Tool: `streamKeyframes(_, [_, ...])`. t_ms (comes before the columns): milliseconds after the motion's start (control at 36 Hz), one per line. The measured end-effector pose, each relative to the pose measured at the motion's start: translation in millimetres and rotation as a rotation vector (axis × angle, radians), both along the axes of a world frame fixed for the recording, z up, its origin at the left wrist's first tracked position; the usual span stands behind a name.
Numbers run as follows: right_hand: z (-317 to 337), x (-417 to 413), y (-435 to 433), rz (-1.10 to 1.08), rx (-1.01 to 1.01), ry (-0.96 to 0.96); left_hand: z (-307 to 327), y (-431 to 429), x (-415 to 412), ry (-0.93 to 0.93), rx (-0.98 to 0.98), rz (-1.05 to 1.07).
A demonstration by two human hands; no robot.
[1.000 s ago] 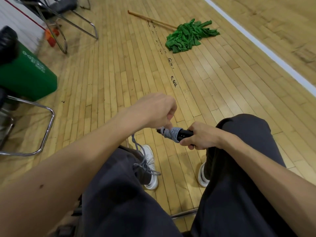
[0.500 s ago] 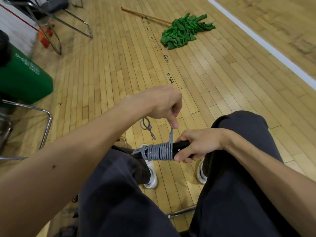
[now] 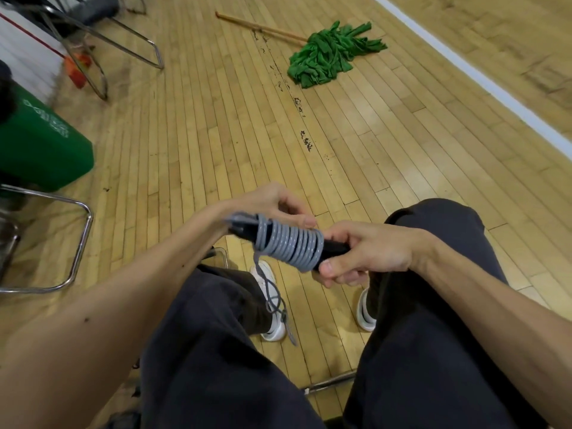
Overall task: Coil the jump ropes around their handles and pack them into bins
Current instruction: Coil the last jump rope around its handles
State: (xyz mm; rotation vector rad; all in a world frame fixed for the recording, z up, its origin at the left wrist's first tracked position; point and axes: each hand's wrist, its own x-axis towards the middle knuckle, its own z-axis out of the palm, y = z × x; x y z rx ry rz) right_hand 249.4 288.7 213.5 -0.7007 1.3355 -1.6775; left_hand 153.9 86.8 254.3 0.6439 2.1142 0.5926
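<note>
**Writing:** the green bin (image 3: 46, 150) at the left edge carries white print on its side, too blurred to read. No other lettering or brand shows.

**Jump rope** (image 3: 291, 246): grey cord, wound in close turns round the black handles (image 3: 334, 249). It is held in the air above the knees, between the two hands. The loose tail (image 3: 274, 297) hangs from the left end of the coil, down across the white sneaker (image 3: 269, 328).

**Right hand** (image 3: 368, 252): clenched round the bare right end of the handles, thumb against the last turn.

**Left hand** (image 3: 272, 201): behind the coil with its fingers curled. Whether it pinches the cord is hidden.

**Surroundings:**
- wooden gym floor (image 3: 235, 128)
- white court line (image 3: 483, 78)
- green mop (image 3: 331, 57) lying flat on its wooden pole (image 3: 257, 26)
- chrome chair frame (image 3: 82, 239) at the left
- dark trousers (image 3: 223, 360)

**Change from half a second ago:**
- The left hand was above the handles, drawing one strand straight up. It is now down behind them.
- The coil is longer by a turn or two.
- The tail, then looped up beside the left hand, now dangles between the legs.
- The left end of the bundle has tipped upward.
</note>
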Motion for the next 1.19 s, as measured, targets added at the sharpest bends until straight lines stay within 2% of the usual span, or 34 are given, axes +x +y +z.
streamKeyframes(83, [0,-2,1,-0.111,-0.028,-0.083,-21,-22,-7,-0.001,-0.083,0.068])
streamKeyframes(222, [-2,-3,-4,-0.328,0.031,-0.155,-13,-13,18,0.056,0.048,0.139])
streamKeyframes(306, [-3,-5,-8,-0.472,0.101,-0.180,-22,-4,32,0.026,0.137,0.343])
streamKeyframes(444, [-6,-7,-11,-0.581,0.206,-0.176,-30,6,39,0.014,0.109,0.450])
streamKeyframes(750, [-15,-12,-15,-0.753,0.432,0.012,-22,6,49,-0.175,0.154,0.577])
streamKeyframes(833, [-19,-15,-13,-0.843,0.501,0.074,-20,9,52,-0.180,0.149,0.566])
streamKeyframes(1028, [-26,-17,-12,-0.886,0.656,0.161,-12,11,57,-0.149,0.072,0.575])
streamKeyframes(1111, [-25,-20,-4,-0.994,0.698,0.162,-6,4,59,-0.049,0.049,0.520])
streamKeyframes(1194, [-25,-21,-4,-0.978,0.704,0.151,2,-4,62,0.234,-0.047,0.293])
